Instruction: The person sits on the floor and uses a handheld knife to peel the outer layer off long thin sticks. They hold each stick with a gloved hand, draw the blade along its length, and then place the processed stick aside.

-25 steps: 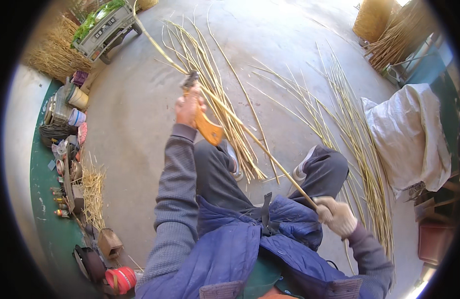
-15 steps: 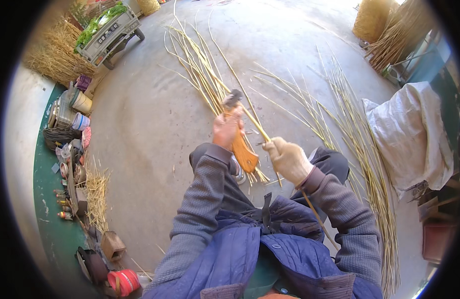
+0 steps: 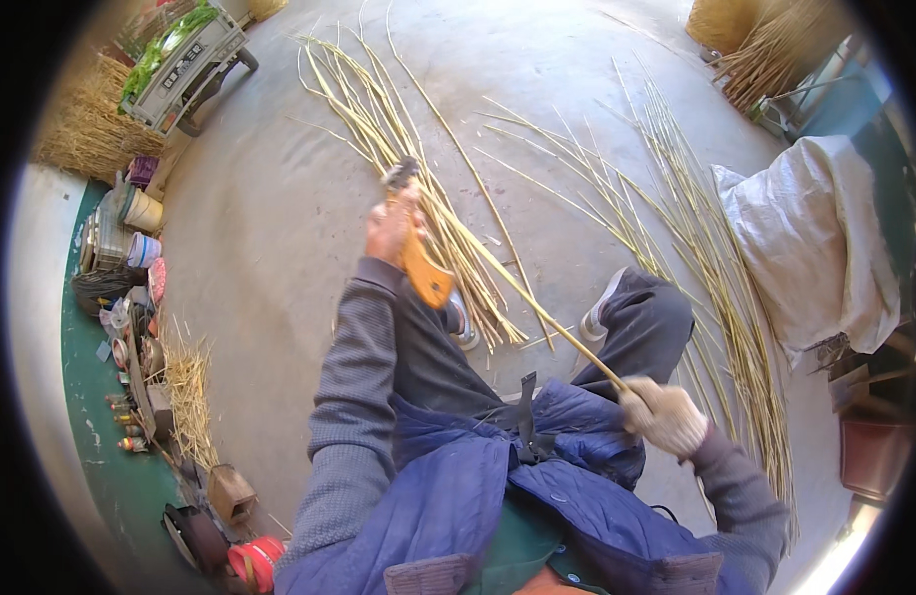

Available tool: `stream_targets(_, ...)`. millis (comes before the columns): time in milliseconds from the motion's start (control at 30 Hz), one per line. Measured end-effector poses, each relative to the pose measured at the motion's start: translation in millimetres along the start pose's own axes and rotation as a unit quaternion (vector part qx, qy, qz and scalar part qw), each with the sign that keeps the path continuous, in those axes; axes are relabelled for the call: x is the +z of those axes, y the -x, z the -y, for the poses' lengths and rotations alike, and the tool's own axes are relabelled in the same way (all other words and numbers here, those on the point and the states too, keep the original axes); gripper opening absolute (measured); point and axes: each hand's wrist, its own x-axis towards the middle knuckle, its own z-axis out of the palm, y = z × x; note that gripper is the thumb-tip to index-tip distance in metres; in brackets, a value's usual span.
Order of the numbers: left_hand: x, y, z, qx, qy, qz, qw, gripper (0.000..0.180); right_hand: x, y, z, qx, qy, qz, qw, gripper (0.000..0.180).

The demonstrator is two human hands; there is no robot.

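Note:
My bare left hand (image 3: 389,233) is closed on a hand tool with a curved orange-brown wooden handle (image 3: 428,280) and a dark head (image 3: 401,173); blur hides the head's detail. A long pale rod (image 3: 542,309) slants from beside this tool down to my right hand (image 3: 664,415), which wears a cream knitted glove and grips the rod's near end. Whether the rod's far part touches the tool's head I cannot tell. Beneath my left hand, a bundle of thin rods (image 3: 364,114) lies on the floor, its near ends between my feet.
A second bundle of long rods (image 3: 731,327) lies along my right side, beside a white woven sack (image 3: 815,238). Loose straw (image 3: 190,397), a wooden block (image 3: 230,493) and several containers line the left wall. A small cart (image 3: 185,74) with greens stands at the far left.
My right hand has moved down and right, holding the rod, and is farther from the tool. My left hand with the tool has shifted left and slightly up.

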Motion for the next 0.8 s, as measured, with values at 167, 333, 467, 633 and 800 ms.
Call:
stream_targets(167, 62, 57, 36, -0.032, -0.006, 0.077, 0.996, 0.026, -4, -124, 86, 0.066, -0.177, 0.061, 0.98, 0.037)
stream_targets(333, 96, 105, 61, -0.086, -0.012, 0.17, 0.982, 0.027, 24, -179, 65, -0.056, -0.031, -0.108, 0.992, 0.031)
stream_targets(467, 64, 55, 58, -0.044, -0.064, 0.071, 0.994, 0.029, 48, -135, 20, -0.197, 0.202, -0.174, 0.943, 0.025)
stream_targets(633, -22, -28, 12, 0.01, -0.056, -0.068, 0.996, 0.027, 34, -13, 1, -0.167, 0.2, -0.087, 0.961, 0.02)
stream_targets(800, -54, -55, -3, 0.041, -0.013, -0.087, 0.995, 0.029, 18, 46, -45, -0.091, 0.199, -0.012, 0.976, 0.02)
